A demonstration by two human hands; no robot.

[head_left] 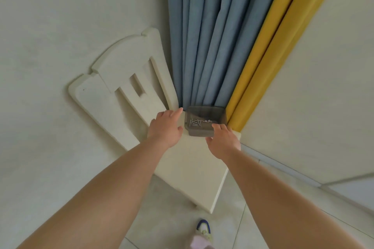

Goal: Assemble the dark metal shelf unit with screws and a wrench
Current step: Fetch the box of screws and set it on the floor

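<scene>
sitting on the white chair (188, 168) by the curtains (212, 36), the grey tray (204, 120) holds screws (195, 123). right hand (222, 139) grips its near edge; left hand (166, 127) rests beside it, fingers relaxed.

We are looking at a cream-white chair (188, 170), its back and seat showing the same plain pale tone with no pattern. On its seat a small tray (204, 120) is showing a translucent smoky grey, and the screws (197, 122) lying in it are glinting silver. Behind them a curtain (210, 36) is hanging in dusty blue folds, and beside it a second curtain (283, 42) is glowing mustard yellow, both plain. The wall (60, 16) is showing off-white, and the floor (172, 208) is showing pale beige tiles with thin darker joints. At the bottom edge a shoe (204, 227) is showing white with a dark blue rim above a pale pink trouser leg (199, 241).
</scene>
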